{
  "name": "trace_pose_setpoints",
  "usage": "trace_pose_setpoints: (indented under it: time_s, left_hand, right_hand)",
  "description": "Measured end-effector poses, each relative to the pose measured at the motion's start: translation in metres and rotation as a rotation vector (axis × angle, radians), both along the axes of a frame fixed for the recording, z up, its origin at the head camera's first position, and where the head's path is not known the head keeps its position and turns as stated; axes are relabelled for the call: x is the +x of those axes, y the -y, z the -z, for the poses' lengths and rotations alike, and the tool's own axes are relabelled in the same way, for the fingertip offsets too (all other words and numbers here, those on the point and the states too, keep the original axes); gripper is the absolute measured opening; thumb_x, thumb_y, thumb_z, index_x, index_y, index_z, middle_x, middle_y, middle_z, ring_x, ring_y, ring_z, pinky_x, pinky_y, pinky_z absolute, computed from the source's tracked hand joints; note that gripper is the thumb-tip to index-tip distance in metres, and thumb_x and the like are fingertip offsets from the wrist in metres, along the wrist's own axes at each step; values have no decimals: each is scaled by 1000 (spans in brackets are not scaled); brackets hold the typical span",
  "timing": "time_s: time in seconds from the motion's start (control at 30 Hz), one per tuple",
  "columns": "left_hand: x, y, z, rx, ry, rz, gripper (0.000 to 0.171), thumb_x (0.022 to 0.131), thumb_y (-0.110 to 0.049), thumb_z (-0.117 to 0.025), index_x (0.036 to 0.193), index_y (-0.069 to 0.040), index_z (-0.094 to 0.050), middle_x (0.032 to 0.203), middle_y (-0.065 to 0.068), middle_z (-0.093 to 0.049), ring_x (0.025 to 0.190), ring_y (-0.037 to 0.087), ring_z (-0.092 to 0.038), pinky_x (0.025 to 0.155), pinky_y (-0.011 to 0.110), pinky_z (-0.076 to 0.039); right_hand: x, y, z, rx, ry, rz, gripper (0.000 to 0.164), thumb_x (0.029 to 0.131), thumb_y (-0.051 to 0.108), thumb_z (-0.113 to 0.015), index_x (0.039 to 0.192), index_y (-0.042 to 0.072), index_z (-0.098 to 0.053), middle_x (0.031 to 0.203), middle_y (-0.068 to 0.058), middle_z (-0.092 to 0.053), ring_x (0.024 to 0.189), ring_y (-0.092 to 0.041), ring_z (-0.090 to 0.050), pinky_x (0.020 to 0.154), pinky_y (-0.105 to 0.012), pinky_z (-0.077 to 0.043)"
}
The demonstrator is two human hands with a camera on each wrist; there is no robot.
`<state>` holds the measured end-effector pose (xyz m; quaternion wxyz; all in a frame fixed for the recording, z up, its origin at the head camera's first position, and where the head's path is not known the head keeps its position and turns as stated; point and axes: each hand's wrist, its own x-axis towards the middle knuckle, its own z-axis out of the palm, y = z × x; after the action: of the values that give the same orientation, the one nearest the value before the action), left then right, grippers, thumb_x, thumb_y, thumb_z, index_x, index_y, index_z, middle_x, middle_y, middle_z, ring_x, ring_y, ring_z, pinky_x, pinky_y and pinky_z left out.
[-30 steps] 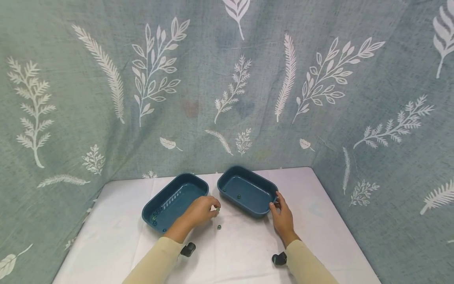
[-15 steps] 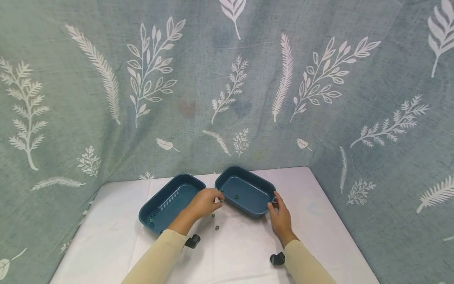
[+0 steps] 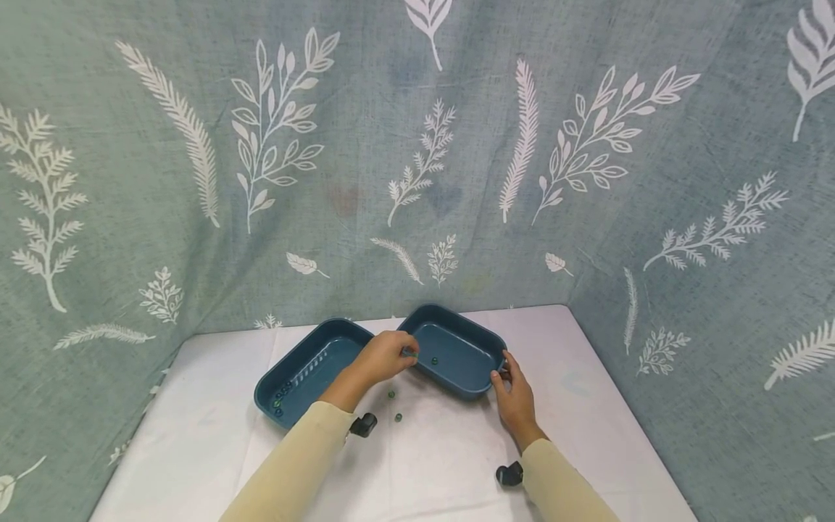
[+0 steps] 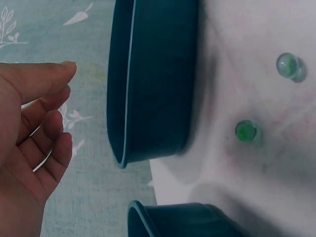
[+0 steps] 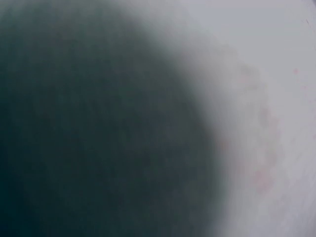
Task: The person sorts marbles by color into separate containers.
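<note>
My left hand [image 3: 385,355] is over the near left rim of the right-hand blue tray [image 3: 470,337], thumb and fingertips pinched together. A bit of green marble [image 3: 414,354] shows at those fingertips in the head view; the left wrist view hides it behind the fingers. With thumb and fingers, my right hand [image 3: 517,399] grips the right end of this same tray. Another marble [image 3: 434,360] lies on the tray's floor. Two green marbles, one nearer [image 3: 399,417] and one farther [image 3: 391,395], rest on the white cloth below the left hand.
A second blue tray [image 3: 261,395] stands at the left under the left forearm, several marbles [image 3: 279,403] gathered at its near left end. A leaf-patterned curtain [image 3: 365,181] rises behind and beside the table [image 3: 450,464]. The right wrist view is mostly a dark blur.
My left hand has moved from the cloth between the trays, up and away, to over the right tray's rim with a marble. The right hand has kept its grip.
</note>
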<state>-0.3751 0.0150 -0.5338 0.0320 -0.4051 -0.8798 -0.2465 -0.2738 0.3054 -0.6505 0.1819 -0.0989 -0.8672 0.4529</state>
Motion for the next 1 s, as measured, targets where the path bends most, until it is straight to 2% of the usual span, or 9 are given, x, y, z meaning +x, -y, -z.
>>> trace_pose_setpoints:
  time_s: [0.2,0.47,0.73,1.0]
  left_hand:
    - [-6,-8,0,-36,73,4,17,85,-19,-77,101,-21,-71,95,-11,-66,85,7,-60,72,26,-51]
    - [-16,-20,4,-72,83,16,16,85,-19,-76,100,-22,-71,98,-10,-67,90,10,-61,76,32,-52]
    - [-28,-32,10,-166,105,21,17,86,-20,-76,102,-23,-72,100,-11,-67,96,11,-62,80,32,-52]
    - [-40,-38,22,-215,141,8,21,87,-20,-75,108,-17,-73,103,-9,-67,100,14,-62,82,35,-52]
  right_hand:
    - [1,0,0,2,24,2,56,100,36,-55,151,26,-34,135,-12,-55,117,-26,-56,103,-52,-39]
    - [1,0,-1,8,8,1,56,99,33,-56,150,25,-35,134,-13,-55,116,-27,-57,103,-53,-39]
    - [-2,-2,0,4,10,10,55,99,35,-56,150,24,-37,130,-11,-57,111,-25,-58,100,-52,-41]
    - [-4,-2,3,12,22,19,56,99,37,-56,150,25,-36,131,-10,-57,112,-24,-58,100,-51,-41]
